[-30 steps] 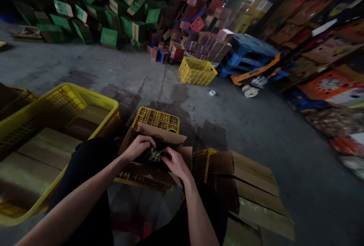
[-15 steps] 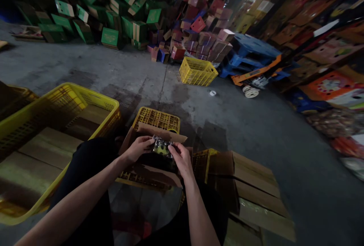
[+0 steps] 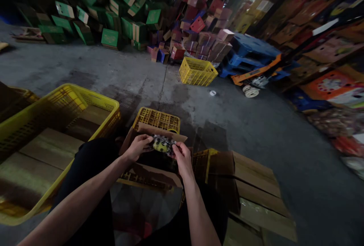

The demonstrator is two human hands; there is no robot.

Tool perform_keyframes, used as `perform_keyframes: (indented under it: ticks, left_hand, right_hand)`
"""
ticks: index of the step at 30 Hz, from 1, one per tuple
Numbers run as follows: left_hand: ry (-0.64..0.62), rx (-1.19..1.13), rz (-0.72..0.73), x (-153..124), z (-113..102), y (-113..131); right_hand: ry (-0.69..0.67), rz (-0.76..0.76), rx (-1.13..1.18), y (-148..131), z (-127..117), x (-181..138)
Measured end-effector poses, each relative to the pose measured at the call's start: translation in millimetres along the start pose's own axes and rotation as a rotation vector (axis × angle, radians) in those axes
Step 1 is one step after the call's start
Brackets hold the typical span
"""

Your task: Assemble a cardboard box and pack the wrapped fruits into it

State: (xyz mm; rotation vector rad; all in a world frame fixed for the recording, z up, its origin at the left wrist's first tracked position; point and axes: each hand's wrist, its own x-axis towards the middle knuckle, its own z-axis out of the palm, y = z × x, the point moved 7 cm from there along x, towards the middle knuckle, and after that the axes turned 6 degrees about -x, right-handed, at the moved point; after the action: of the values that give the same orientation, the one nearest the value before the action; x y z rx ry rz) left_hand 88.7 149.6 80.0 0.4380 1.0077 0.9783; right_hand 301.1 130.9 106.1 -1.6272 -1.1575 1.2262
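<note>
Between my hands is a small clear plastic packet (image 3: 161, 145) with a yellow-green patch and dark spots; its contents are too blurred to name. My left hand (image 3: 140, 147) pinches its left edge, while my right hand (image 3: 182, 155) grips the right edge between thumb and fingers. Both hands are just above an open cardboard box (image 3: 159, 173) with its flaps up. The box's inside is dark. Under it stands an upturned yellow crate (image 3: 157, 118), its lattice showing at the far side.
At left, a big yellow crate (image 3: 98, 98) holds flat cardboard boxes (image 3: 51, 147). Closed cartons (image 3: 258, 185) stand at right. Ahead are a small yellow crate (image 3: 198, 72), a tape roll (image 3: 212, 93), an orange pallet jack (image 3: 256, 73), blue pallets (image 3: 253, 49) and piled green boxes (image 3: 110, 37).
The packet is stretched wider and lies flatter, showing more of its yellow-green patch. My right hand has shifted slightly to the right; my left hand has barely moved.
</note>
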Motion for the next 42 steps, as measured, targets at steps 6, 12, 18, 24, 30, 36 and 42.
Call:
perform_keyframes:
  ticks: [6, 12, 18, 24, 30, 36, 42]
  left_hand:
    - [-0.042, 0.055, 0.09, -5, 6, 9]
    - [-0.07, 0.131, 0.153, -9, 9, 15]
    - [-0.123, 0.163, 0.214, -14, 19, 20]
    - [-0.156, 0.199, 0.213, -13, 20, 16]
    - [-0.194, 0.082, 0.184, -6, 17, 9]
    - [-0.312, -0.005, 0.198, -5, 17, 9]
    - [-0.446, 0.118, 0.135, -15, 30, 9]
  right_hand:
    - [0.016, -0.014, 0.0, 3, -3, 1]
    - [0.05, -0.024, -0.026, 10, -6, 5]
    - [0.082, 0.007, -0.016, 14, -8, 11]
    - [0.088, 0.015, -0.064, 16, -9, 11]
    - [0.103, 0.034, 0.041, 19, -13, 10]
    - [0.116, 0.083, 0.238, 19, -13, 6]
    - [0.109, 0.119, 0.396, 13, -11, 2]
